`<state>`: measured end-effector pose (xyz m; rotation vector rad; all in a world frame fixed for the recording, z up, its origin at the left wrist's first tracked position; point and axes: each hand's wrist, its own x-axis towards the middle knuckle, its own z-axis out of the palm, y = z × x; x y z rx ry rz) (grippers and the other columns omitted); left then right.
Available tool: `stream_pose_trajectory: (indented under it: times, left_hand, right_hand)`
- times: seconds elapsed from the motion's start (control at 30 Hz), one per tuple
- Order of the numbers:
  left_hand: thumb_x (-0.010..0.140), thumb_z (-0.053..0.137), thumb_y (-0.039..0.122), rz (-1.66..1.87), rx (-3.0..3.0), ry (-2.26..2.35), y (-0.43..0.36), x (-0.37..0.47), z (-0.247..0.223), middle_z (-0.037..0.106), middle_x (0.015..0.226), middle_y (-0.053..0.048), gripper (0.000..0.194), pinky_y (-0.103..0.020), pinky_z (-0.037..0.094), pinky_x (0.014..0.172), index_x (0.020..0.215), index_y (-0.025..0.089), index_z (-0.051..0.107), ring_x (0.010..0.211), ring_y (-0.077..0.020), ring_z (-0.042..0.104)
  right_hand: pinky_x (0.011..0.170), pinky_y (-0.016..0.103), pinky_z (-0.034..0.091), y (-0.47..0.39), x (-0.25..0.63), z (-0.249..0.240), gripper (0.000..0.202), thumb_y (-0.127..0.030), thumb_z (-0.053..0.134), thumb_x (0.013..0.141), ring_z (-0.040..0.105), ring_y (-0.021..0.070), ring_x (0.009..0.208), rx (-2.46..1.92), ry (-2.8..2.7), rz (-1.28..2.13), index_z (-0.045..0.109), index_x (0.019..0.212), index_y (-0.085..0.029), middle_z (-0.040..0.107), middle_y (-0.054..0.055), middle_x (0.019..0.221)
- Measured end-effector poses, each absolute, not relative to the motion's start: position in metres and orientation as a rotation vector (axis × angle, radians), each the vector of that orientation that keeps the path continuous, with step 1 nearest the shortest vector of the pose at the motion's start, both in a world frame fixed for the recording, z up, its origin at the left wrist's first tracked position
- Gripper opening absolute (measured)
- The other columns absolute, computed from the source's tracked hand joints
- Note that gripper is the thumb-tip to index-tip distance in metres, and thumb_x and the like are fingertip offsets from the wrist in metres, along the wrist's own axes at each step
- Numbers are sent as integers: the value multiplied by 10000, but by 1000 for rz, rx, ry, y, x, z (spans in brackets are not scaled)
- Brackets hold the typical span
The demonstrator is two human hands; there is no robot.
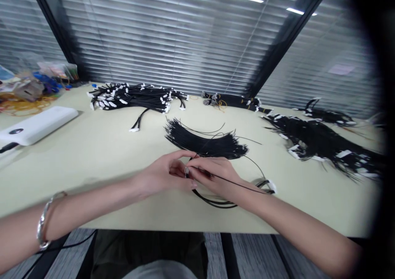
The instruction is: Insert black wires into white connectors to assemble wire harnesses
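Close to the table's front edge, my left hand (173, 170) grips a small white connector (187, 170) between thumb and fingers. Against it, my right hand (220, 174) pinches a thin black wire (237, 182) near its end; whether the tip sits inside the connector is hidden by the fingers. Several black wires (212, 205) loop from under my hands to another white connector (272, 186) beside my right wrist. Just beyond my fingers lies a fanned bundle of loose black wires (205, 143).
Finished-looking black cables with white plugs (132, 98) are heaped at the back. More wire bundles (234, 101) lie at back centre, and a larger pile (324, 141) at right. A white power bank (38, 124) and yellow rubber bands (23, 104) are at left.
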<state>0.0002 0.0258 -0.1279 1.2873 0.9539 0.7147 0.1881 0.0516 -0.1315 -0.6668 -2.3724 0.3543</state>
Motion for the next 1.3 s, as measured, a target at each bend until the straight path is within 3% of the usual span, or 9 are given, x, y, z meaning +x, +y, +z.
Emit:
stream_pose_trajectory:
  times: [0.2,0.47,0.67,0.87,1.3]
  left_hand:
    - [618,766,285,713,1293,976,26,1,-128,549,755,26,616,-336,449,764,1187,288,529,717,-132,545]
    - [662,726,292,671,1376,951,25,0,-117,614,845,-23,568,-325,438,740,1194,251,532,758,-158,566]
    - [657,736,306,684,1394,944,26,0,-121,601,816,-15,572,-313,437,718,1189,254,532,757,-160,563]
    - [633,752,307,693,1355,957,26,-1,-125,586,782,-3,614,-323,445,723,1201,264,524,725,-154,560]
    - [655,743,326,686,1384,954,27,-1,-125,586,786,3,568,-315,432,716,1181,284,532,731,-150,555]
  right_hand:
    - [515,196,355,51,190,-131,154,-235,465,879,507,74,544,-743,-2416,412,617,883,-212,610,-26,650]
    - [476,187,330,49,186,-134,121,-215,534,838,439,64,479,-924,-2264,501,616,926,-230,584,-42,609]
    - [496,198,354,51,189,-135,125,-280,510,865,453,68,524,-893,-2217,564,615,914,-234,644,-8,781]
    - [461,210,338,51,188,-132,112,-277,509,852,421,81,471,-937,-2155,570,597,882,-216,508,-40,547]
    - [471,200,329,50,189,-130,106,-257,509,855,404,68,486,-907,-2244,563,600,891,-217,517,-41,582]
